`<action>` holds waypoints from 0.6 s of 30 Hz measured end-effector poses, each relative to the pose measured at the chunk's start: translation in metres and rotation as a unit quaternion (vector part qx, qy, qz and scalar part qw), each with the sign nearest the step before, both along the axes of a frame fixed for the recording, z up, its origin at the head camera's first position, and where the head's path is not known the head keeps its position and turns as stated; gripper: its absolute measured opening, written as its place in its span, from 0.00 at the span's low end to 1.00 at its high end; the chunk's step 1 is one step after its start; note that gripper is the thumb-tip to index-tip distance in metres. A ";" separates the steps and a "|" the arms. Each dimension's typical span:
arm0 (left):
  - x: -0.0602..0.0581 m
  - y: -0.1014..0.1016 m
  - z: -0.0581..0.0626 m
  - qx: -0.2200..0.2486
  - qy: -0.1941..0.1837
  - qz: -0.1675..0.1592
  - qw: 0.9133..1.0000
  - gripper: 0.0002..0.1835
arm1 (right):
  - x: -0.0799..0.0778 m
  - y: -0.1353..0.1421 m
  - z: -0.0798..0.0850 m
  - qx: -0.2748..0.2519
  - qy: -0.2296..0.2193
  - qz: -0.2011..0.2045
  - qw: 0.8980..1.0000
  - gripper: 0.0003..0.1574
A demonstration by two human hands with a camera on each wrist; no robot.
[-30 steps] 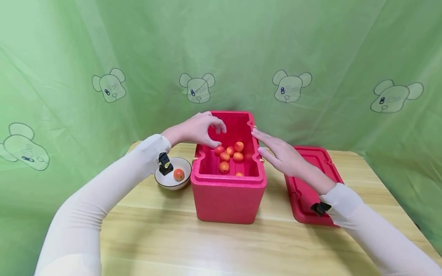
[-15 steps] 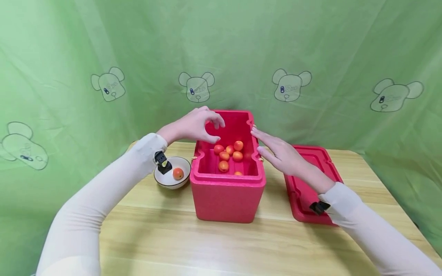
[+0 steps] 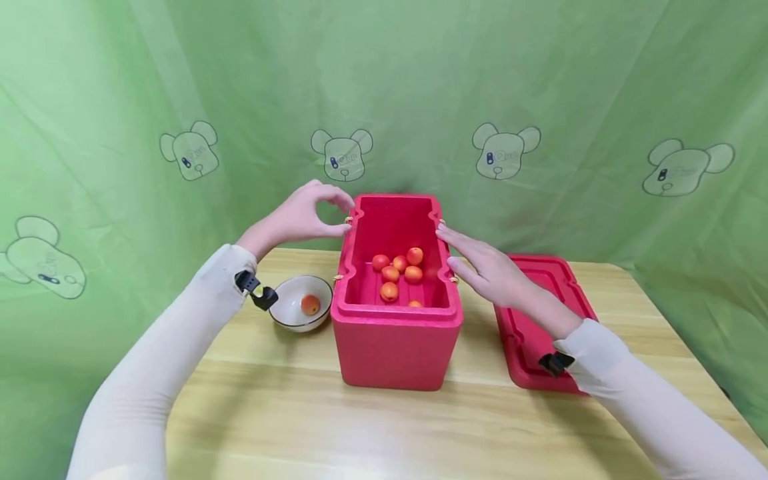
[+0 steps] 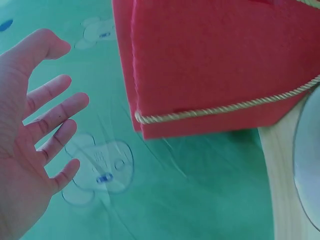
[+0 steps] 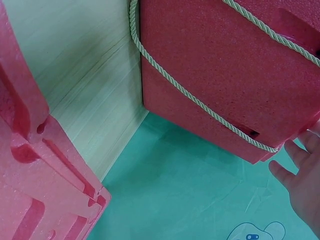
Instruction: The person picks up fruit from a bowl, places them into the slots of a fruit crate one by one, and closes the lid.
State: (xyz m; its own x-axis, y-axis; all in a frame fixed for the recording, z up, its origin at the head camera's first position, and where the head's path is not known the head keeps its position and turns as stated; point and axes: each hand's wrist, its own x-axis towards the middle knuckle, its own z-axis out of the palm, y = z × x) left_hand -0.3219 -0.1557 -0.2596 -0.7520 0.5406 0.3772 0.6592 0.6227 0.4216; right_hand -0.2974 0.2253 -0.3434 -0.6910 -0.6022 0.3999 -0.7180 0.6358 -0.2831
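Observation:
A tall red foam box (image 3: 396, 353) stands lidless on the table, with several small orange-red fruits (image 3: 391, 274) on its floor. My left hand (image 3: 294, 217) hovers by the box's left rim, thumb and fingers curved apart. In the left wrist view that hand (image 4: 37, 120) holds nothing. Along the right rim rest the fingertips of my right hand (image 3: 495, 270), its fingers nearly straight. The right wrist view shows this hand (image 5: 302, 175) at the box's upper edge. Left of the box, a white dark-rimmed bowl (image 3: 288, 303) contains one orange-red fruit (image 3: 310, 305).
The box's red lid (image 3: 549, 287) lies on the table to the right, under my right forearm. Cream rope handles (image 4: 210, 111) hang along the box's sides. A green curtain (image 3: 420, 80) with bear-head drawings surrounds the wooden table (image 3: 288, 413).
My left hand has moved up and left, from over the fruits inside the box to its left rim. The right hand stays at the right rim. The fruits lie as before.

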 end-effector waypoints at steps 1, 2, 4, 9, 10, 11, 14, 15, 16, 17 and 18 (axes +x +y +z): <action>0.000 -0.004 -0.002 0.003 0.000 0.004 1.000 0.21 | 0.000 0.000 0.000 0.000 0.000 0.001 1.000 0.41; 0.001 -0.007 -0.005 0.007 -0.001 0.010 1.000 0.22 | 0.001 0.000 0.000 0.000 0.000 0.002 1.000 0.41; 0.000 -0.015 -0.010 0.017 -0.006 0.021 1.000 0.21 | 0.001 0.000 -0.001 0.000 -0.002 0.003 1.000 0.41; -0.004 -0.032 -0.027 0.038 -0.023 0.048 0.998 0.20 | 0.002 0.000 0.000 0.000 -0.002 -0.003 1.000 0.41; -0.005 -0.034 -0.030 0.039 -0.026 0.050 0.998 0.20 | 0.002 0.000 0.000 0.000 -0.002 -0.004 1.000 0.41; -0.006 -0.037 -0.034 0.038 -0.030 0.052 0.997 0.20 | 0.002 0.000 0.001 0.000 -0.002 -0.005 1.000 0.41; -0.007 -0.043 -0.044 0.037 -0.043 0.054 0.997 0.20 | 0.003 0.000 0.001 -0.001 -0.003 -0.005 1.000 0.41; -0.008 -0.045 -0.048 0.036 -0.046 0.054 0.997 0.20 | 0.003 0.000 0.001 -0.001 -0.003 -0.005 1.000 0.41; -0.008 -0.047 -0.051 0.034 -0.049 0.055 0.997 0.20 | 0.003 0.000 0.000 -0.001 -0.002 -0.005 1.000 0.41; -0.008 -0.048 -0.055 0.032 -0.052 0.056 0.997 0.20 | 0.002 -0.001 0.000 0.000 -0.001 -0.005 1.000 0.41; -0.008 -0.050 -0.058 0.030 -0.054 0.056 0.996 0.19 | 0.002 -0.001 0.000 0.000 0.001 -0.005 1.000 0.41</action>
State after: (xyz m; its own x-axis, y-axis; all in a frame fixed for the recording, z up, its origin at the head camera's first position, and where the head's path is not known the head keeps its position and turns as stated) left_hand -0.3304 -0.2057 -0.3179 -0.8447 0.4298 0.3190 0.5351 0.6618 0.5251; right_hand -0.2954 0.2245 -0.3439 -0.6961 -0.5953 0.4014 -0.7123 0.6426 -0.2823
